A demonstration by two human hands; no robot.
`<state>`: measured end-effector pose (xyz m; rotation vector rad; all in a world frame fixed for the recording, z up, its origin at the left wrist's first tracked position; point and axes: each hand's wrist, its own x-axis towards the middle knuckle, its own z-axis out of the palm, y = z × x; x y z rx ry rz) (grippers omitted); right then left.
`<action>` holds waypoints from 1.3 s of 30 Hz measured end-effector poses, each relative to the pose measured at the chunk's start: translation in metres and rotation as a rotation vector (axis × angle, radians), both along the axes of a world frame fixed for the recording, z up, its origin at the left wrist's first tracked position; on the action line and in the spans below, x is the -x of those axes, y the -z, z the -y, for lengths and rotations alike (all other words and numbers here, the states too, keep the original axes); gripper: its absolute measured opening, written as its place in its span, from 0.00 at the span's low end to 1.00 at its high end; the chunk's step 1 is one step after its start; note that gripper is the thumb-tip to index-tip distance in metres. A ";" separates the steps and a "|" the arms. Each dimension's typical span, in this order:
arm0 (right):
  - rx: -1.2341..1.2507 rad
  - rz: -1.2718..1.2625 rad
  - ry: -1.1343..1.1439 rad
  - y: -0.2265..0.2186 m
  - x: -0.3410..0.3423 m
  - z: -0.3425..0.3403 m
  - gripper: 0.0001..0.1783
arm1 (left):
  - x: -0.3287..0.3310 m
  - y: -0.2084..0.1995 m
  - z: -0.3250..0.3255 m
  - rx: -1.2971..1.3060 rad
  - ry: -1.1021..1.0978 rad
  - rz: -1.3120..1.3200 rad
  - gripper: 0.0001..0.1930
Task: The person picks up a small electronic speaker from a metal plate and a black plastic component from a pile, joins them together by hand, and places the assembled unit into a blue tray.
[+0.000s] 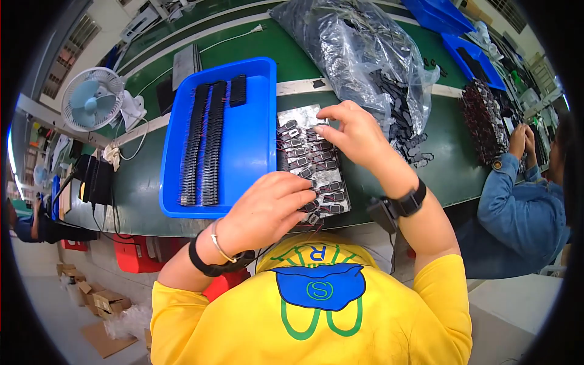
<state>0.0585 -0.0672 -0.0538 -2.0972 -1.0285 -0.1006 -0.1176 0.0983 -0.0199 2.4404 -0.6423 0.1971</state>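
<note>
A flat silvery board (331,187) lies in front of me, carrying rows of small black rectangular parts (298,152) with pale faces and thin red wires. My left hand (267,204) is at its near left corner, fingers bent and closed around one of these parts, mostly hidden by the fingertips. Over the far end of the board is my right hand (356,131); its thumb and index finger are apart, with nothing visible between them. To the left, a blue tray (252,146) holds two long rows of stacked black parts (213,143) and a shorter black stack (238,90).
Behind the board lies a clear plastic bag (365,48), with black pieces (398,115) spilling onto the green table (450,164). A white fan (94,100) stands at far left. On the right, a co-worker's hands (522,140) are beside a pile of dark wired parts (483,121).
</note>
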 end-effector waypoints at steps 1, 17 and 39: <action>0.025 -0.022 -0.025 0.012 -0.010 -0.003 0.14 | 0.001 0.006 0.001 0.004 -0.008 0.008 0.21; -0.210 -0.511 0.031 0.011 -0.011 -0.006 0.11 | 0.002 0.016 -0.008 0.050 -0.036 0.078 0.19; -0.235 0.131 -0.220 -0.019 0.093 0.029 0.19 | -0.003 0.020 0.015 1.123 -0.340 -0.532 0.06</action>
